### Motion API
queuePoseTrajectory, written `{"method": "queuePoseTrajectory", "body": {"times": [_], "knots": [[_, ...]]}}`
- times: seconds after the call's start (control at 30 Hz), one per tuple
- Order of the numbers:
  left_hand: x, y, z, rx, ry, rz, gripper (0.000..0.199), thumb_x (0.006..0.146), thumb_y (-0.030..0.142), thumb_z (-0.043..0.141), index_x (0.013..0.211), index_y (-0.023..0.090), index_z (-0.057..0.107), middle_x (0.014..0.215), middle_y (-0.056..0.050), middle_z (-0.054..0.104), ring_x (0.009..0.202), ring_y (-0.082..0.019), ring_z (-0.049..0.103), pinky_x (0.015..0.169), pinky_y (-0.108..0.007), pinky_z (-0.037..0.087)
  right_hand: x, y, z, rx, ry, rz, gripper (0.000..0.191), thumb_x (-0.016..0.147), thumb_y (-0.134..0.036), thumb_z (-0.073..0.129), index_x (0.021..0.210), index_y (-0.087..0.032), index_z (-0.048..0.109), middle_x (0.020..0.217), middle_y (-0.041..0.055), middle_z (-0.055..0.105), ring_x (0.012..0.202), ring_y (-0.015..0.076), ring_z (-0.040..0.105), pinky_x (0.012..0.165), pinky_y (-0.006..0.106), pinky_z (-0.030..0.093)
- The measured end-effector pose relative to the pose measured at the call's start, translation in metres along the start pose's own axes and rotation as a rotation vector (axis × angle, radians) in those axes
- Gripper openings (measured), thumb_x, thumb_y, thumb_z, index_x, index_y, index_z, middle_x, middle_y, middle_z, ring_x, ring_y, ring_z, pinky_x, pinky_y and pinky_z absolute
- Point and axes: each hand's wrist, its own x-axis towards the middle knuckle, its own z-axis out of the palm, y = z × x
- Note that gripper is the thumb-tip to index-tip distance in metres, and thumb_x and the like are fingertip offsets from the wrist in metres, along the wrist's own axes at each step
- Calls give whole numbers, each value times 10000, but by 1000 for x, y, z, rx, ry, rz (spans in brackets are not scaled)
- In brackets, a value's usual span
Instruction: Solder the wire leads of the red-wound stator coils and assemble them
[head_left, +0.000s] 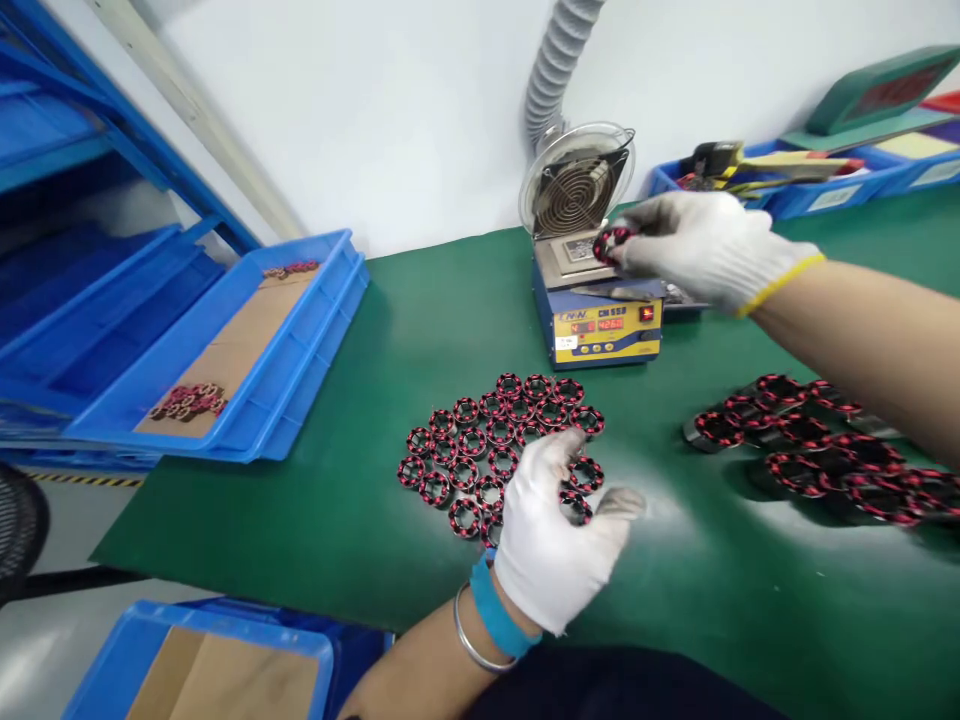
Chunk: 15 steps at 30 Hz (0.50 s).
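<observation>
My right hand (pixel 694 245), in a white glove with a yellow cuff, grips a small motor stator (pixel 608 246), a ring with red and black windings. It holds the ring just above the metal top of a blue-and-yellow solder pot (pixel 600 335); I cannot tell whether they touch. My left hand (pixel 559 520), also gloved, is over the right side of a cluster of standing stators (pixel 472 442). Its thumb and fingers are apart, with nothing visible between them. The hand hides some of the cluster. More stators (pixel 802 470) stand in rows under my right forearm.
Behind the pot are a round fan guard (pixel 574 195) and a grey hose (pixel 559 70). Blue bins (pixel 832 195) with tools line the back right. A blue tray (pixel 255 440) with cardboard and stators sits at left. Another blue tray (pixel 322 650) lies below the green table's (pixel 300 540) edge.
</observation>
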Motion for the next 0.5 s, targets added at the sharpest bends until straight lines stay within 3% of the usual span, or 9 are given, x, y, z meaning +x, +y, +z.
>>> {"method": "queuePoseTrajectory", "body": {"times": [0.07,0.17,0.3,0.5], "knots": [[-3,-4,-1,271,-30,200,483,810,331,737,1246,181,593,1229,-136,674,1121,-291,658,977,-487,561,27,-1,-3,-147,62,47,539,827,-464,655,1277,-170,686,1098,104,673,1062,231,611,991,444,427],[-3,-7,0,551,-56,325,528,822,422,730,1261,169,579,1264,-151,668,1112,-310,666,935,-478,591,50,1,2,-196,61,48,514,843,-429,646,1287,-172,679,1149,112,662,1119,224,592,1007,430,404],[-4,-6,0,694,-44,343,645,823,495,715,1332,146,526,1360,-171,616,1163,-310,644,959,-452,585,59,9,17,-231,68,32,540,839,-416,657,1307,-146,667,1189,152,643,1151,249,579,989,429,400],[-7,-4,1,741,-85,320,674,828,540,693,1356,156,525,1411,-172,580,1203,-327,620,1002,-467,558,56,12,26,-270,83,37,653,872,-466,595,1385,-62,589,1263,193,604,1215,262,556,991,370,393]]}}
